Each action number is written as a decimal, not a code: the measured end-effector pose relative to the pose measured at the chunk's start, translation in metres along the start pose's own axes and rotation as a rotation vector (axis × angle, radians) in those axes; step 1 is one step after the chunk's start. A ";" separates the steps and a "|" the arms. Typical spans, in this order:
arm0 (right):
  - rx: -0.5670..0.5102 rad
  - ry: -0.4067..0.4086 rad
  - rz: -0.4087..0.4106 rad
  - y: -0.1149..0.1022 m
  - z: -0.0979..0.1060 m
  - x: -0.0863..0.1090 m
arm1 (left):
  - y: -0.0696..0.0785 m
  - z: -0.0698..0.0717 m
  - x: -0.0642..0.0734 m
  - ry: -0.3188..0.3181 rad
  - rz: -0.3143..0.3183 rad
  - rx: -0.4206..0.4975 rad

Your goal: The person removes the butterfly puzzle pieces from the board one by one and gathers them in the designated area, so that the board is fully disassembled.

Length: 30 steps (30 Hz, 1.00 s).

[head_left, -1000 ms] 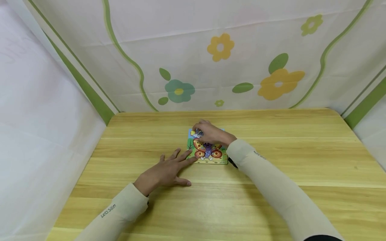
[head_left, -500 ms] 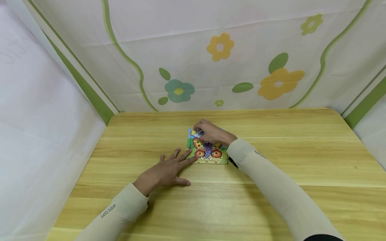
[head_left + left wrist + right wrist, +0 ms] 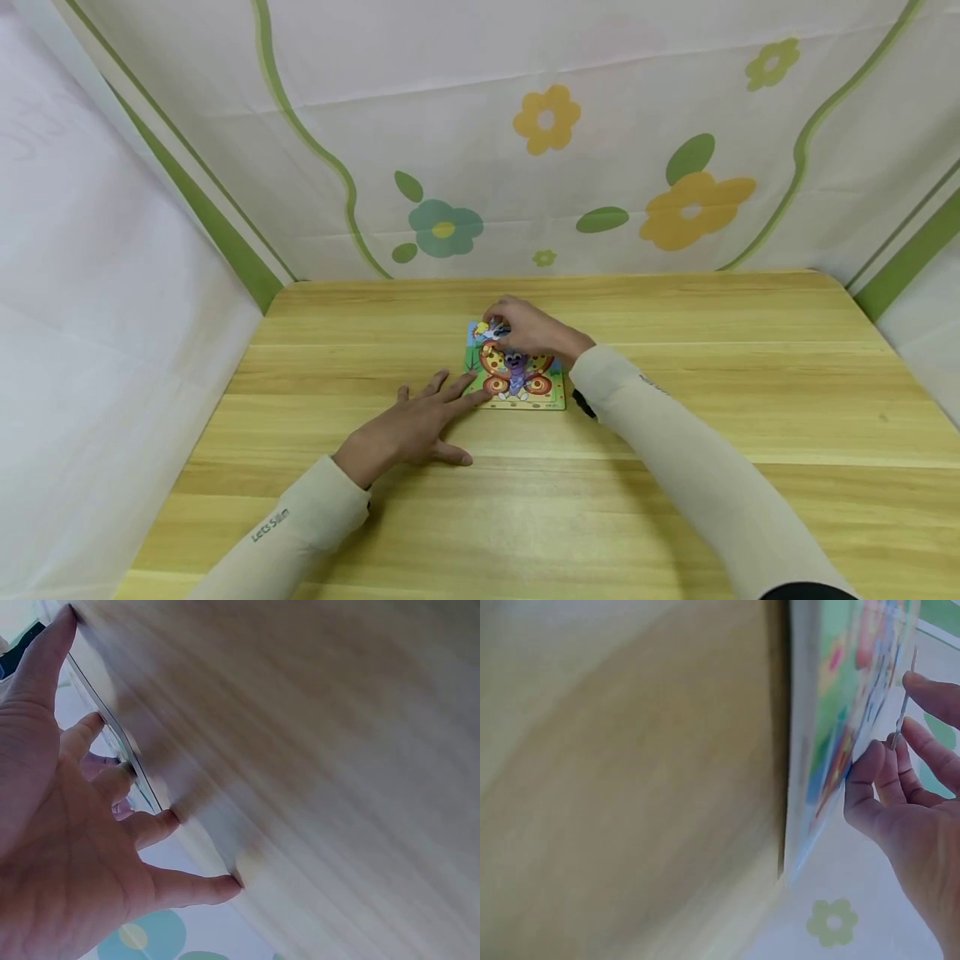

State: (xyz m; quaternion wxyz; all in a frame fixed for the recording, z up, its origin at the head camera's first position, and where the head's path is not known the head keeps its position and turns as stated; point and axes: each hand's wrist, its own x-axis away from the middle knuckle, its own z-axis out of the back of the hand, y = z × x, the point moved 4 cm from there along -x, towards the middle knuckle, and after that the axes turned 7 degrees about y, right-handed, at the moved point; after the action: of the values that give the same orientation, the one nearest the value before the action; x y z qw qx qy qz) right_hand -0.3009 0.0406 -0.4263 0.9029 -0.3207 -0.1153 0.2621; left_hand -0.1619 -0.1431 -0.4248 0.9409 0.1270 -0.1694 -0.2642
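A small butterfly puzzle board (image 3: pixel 556 403), printed in bright colours, lies flat on the wooden table. My right hand (image 3: pixel 528 327) is over its upper part and hides some of the picture. In the right wrist view that hand pinches a thin puzzle piece (image 3: pixel 904 703), seen edge-on between thumb and fingers and lifted off the board's face; its picture does not show. Other curled fingers come down close to the board. My left hand (image 3: pixel 416 427) lies spread at the board's lower left, with two fingertips resting on it and the thumb on the table.
The wooden table (image 3: pixel 675 400) extends around the board on all sides. Behind it stands a white cloth wall (image 3: pixel 322 233) printed with flowers, and another white cloth (image 3: pixel 112 292) hangs at the left.
My right hand has risen slightly and shifted a little to the right with the puzzle piece, showing more of the butterfly's head. The left hand has stayed in place.
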 end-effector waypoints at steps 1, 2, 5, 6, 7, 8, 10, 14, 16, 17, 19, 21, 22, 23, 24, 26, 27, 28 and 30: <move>-0.009 0.004 0.004 0.000 0.001 0.001 | 0.000 0.000 0.000 -0.001 -0.001 -0.002; -0.018 0.008 0.009 0.000 0.002 0.002 | 0.000 0.000 0.000 -0.001 -0.001 -0.003; -0.029 0.020 0.022 0.003 0.007 0.007 | 0.000 -0.001 -0.001 -0.003 -0.005 -0.005; -0.031 0.026 0.025 0.004 0.009 0.009 | 0.000 -0.002 -0.001 -0.002 -0.006 -0.007; -0.039 0.033 0.023 0.006 0.011 0.011 | 0.000 -0.002 -0.001 0.000 -0.007 -0.008; -0.041 0.041 0.023 0.008 0.014 0.013 | 0.000 -0.002 -0.001 0.002 -0.008 -0.009; -0.062 0.057 0.014 0.013 0.020 0.018 | -0.001 -0.003 -0.001 0.005 -0.010 -0.010; -0.104 0.087 -0.010 0.023 0.036 0.028 | -0.001 -0.002 -0.001 0.006 -0.013 -0.014; -0.106 0.101 -0.023 0.030 0.043 0.033 | -0.001 -0.001 -0.002 0.004 -0.015 -0.015; -0.098 0.107 -0.027 0.033 0.046 0.036 | -0.001 0.000 -0.002 0.003 -0.015 -0.014; -0.078 0.120 -0.036 0.041 0.052 0.041 | 0.000 0.000 -0.001 0.002 -0.018 -0.014; -0.053 0.130 -0.043 0.049 0.057 0.046 | 0.000 0.001 -0.001 0.003 -0.019 -0.014; -0.046 0.132 -0.045 0.052 0.060 0.049 | 0.000 0.001 -0.001 0.002 -0.019 -0.012; -0.041 0.134 -0.051 0.056 0.062 0.052 | 0.001 0.001 -0.001 0.003 -0.020 -0.011; -0.038 0.136 -0.057 0.060 0.064 0.054 | 0.001 0.001 0.000 0.004 -0.020 -0.011; -0.028 0.139 -0.066 0.069 0.068 0.059 | 0.001 0.001 0.000 0.007 -0.019 -0.010; -0.024 0.139 -0.068 0.073 0.070 0.061 | 0.001 0.001 0.000 0.007 -0.018 -0.009; -0.019 0.140 -0.071 0.078 0.071 0.063 | 0.001 0.001 0.000 0.007 -0.017 -0.008; -0.003 0.139 -0.079 0.087 0.074 0.067 | 0.001 0.001 0.000 0.008 -0.016 -0.008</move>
State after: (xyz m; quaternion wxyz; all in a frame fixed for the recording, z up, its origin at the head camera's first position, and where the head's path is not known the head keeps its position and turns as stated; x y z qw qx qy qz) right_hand -0.3075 0.1729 -0.4225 0.9179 -0.3346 -0.0654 0.2031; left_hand -0.1617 -0.1428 -0.4240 0.9400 0.1256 -0.1636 -0.2718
